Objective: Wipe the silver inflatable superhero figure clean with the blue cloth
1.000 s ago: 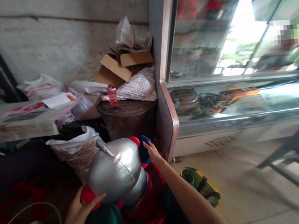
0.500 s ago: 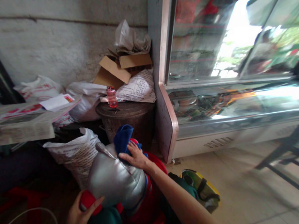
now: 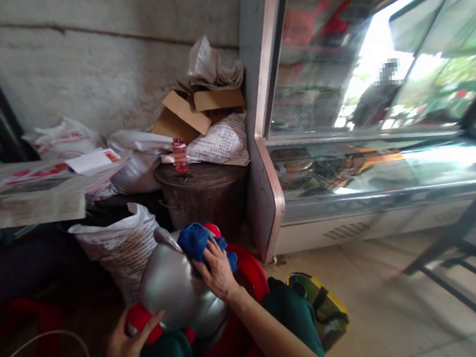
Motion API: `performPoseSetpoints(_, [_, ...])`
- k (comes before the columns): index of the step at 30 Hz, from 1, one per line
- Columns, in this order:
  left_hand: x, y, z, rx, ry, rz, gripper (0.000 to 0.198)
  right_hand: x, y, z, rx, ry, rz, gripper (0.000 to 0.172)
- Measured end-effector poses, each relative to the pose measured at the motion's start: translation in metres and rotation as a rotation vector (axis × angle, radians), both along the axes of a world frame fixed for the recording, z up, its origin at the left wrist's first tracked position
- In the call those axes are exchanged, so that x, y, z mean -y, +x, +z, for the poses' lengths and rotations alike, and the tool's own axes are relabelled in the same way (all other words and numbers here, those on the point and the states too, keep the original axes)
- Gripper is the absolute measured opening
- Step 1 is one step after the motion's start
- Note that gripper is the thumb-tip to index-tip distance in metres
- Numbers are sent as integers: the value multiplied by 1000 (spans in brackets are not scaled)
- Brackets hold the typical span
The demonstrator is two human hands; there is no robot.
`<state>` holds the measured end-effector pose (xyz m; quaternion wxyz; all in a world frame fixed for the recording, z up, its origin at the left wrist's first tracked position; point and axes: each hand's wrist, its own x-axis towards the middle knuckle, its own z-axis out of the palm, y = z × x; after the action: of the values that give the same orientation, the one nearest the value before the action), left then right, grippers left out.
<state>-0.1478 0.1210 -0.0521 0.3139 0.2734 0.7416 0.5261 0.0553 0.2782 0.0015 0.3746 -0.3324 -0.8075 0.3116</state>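
Note:
A shiny silver, puffy object [image 3: 170, 286] with red rounded ends rests above a red basin [image 3: 258, 277], between my knees in green trousers. What kind of thing it is I cannot tell. My left hand [image 3: 125, 338] grips a red rounded end [image 3: 144, 322] at its lower left, thumb across the top. On its upper right side, my right hand [image 3: 219, 272] presses a bunched blue cloth [image 3: 194, 241] against the silver surface, with fingers bent over the fabric. Another red end [image 3: 212, 230] shows behind the cloth.
Behind stands a dark lidded barrel [image 3: 202, 189] with a pink bottle [image 3: 180, 155] on top. An open sack [image 3: 120, 246] is at the left, below a newspaper-covered table [image 3: 48, 205]. A glass display case [image 3: 367, 164] and a green-yellow bag [image 3: 328, 308] are at the right.
The blue cloth, upright half a second ago, now lies bunched lower on the silver object under my right hand. That hand has shifted slightly down. My left hand keeps its grip.

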Motion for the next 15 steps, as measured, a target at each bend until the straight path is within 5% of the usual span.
performPoseSetpoints(4, [1, 5, 8, -43, 3, 56, 85, 10, 11, -29, -111, -53, -39, 51])
performPoseSetpoints(10, [-1, -5, -1, -35, -65, 39, 98, 30, 16, -84, -325, -282, -211, 53])
performPoseSetpoints(15, [1, -3, -3, -58, -46, 38, 92, 41, 15, -110, -443, -452, -299, 56])
